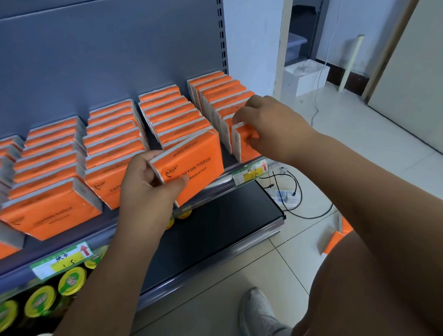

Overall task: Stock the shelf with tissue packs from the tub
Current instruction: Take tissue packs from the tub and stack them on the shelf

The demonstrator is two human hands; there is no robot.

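Now our left hand (145, 191) holds one orange tissue pack (192, 164) tight, tilted, just left of the yellow price tag (251, 175) on the shelf (216, 183). Our right hand (272, 125) pinches the front pack (248, 149) standing right above that tag. Rows of packs (112, 129) stand farther left of the tag.

Glossy orange plastic-wrapped tissue packs (190, 166), matt grey shelf (124, 52), probably metal, smooth glazed floor tiles (354, 146)
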